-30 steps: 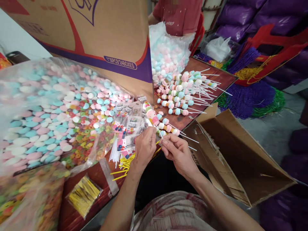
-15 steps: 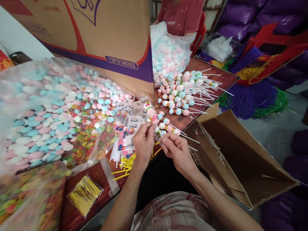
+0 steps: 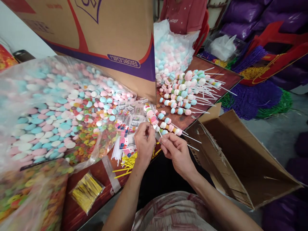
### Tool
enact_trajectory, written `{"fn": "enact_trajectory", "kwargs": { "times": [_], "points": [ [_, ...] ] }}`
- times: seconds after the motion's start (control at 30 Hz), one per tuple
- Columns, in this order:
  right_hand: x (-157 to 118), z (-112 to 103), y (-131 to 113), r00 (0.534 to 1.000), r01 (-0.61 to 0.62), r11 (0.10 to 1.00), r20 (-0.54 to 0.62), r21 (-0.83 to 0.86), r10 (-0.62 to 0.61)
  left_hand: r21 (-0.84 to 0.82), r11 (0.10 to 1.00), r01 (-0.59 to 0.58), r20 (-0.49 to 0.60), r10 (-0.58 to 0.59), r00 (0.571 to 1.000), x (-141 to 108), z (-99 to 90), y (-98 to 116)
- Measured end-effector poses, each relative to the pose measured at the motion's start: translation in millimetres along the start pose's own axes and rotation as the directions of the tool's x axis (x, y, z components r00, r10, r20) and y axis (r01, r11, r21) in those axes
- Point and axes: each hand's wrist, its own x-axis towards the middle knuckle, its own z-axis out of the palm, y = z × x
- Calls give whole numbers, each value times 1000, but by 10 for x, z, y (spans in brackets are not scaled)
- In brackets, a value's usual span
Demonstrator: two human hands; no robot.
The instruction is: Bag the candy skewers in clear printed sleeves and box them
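Across the back of the table [image 3: 233, 76] looms a big printed carton [image 3: 103, 35], and along the left sprawls a clear bag [image 3: 97, 147] of pastel sweets [image 3: 36, 139] and gummy rings [image 3: 86, 141]. Over on the right gapes an open box [image 3: 240, 154]; further in, a heap of skewers [image 3: 183, 86] fans out its white sticks [image 3: 206, 90].

Now the hands! Left hand [image 3: 144, 139] and right hand [image 3: 175, 149] both pinch one wrapped skewer [image 3: 151, 116], tilted above the table's near edge: left at the neck of its printed sleeve [image 3: 146, 107], right on its stick [image 3: 160, 132]. Just beside the left wrist lie loose yellow ties [image 3: 128, 162].

Danger spots? A slack left pinch could let the gathered sleeve spring open; a hard twist from the right might bend the stick or tear the plastic.

Hard to call: whether a tie sits under that left pinch. The stick's lower end vanishes into the right hand, and the carton's top runs out of view.
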Motion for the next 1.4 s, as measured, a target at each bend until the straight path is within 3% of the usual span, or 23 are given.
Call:
{"fn": "enact_trajectory", "kwargs": {
  "times": [0.13, 0.3, 0.4, 0.5, 0.6, 0.7, 0.77, 0.83, 1.0, 1.17, 1.3, 1.37, 1.4],
  "points": [
    [28, 21, 25, 1000, 22, 1000, -13, 19, -21, 77, 990, -116, 51, 113, 992, -12, -35, 27],
    [118, -23, -23, 999, 51, 999, -1, 6, -51, -33, 973, -229, 298, 228, 927, -64, -203, 35],
    [133, -57, -44, 997, 79, 995, 16, -66, -78, -138, 986, -88, 365, 133, 922, -120, -314, 28],
    [107, -55, -29, 990, 139, 977, 9, -163, -139, -321, 930, 180, 353, -58, 934, -150, -326, 56],
    [67, -27, 14, 980, 195, 945, 4, -262, -201, -514, 735, 442, 343, -296, 891, -112, -235, 132],
    [37, -4, 70, 974, 221, 916, 24, -336, -227, -609, 547, 575, 409, -404, 818, -50, -120, 205],
    [31, 1, 107, 973, 223, 906, 30, -361, -228, -648, 472, 597, 441, -407, 800, -37, -68, 223],
    [35, 2, 133, 974, 221, 905, 30, -363, -226, -670, 451, 590, 439, -399, 805, -52, -47, 215],
    [72, 1, 105, 982, 190, 938, 66, -289, -178, -655, 540, 529, 388, -360, 848, -101, -95, 204],
    [144, 63, -25, 985, 143, 959, 131, -244, -113, -679, 567, 465, 352, -304, 885, -121, -183, 246],
    [172, 193, -75, 977, -14, 999, 210, -45, 24, -715, 460, 527, 455, -266, 850, -151, -318, 239],
    [171, 211, -82, 945, -74, 995, 313, -66, 91, -741, 386, 550, 480, -270, 835, -149, -392, 220],
    [170, 195, -86, 927, -40, 988, 363, -148, 92, -759, 350, 549, 474, -282, 834, -142, -423, 207]
  ]
}}
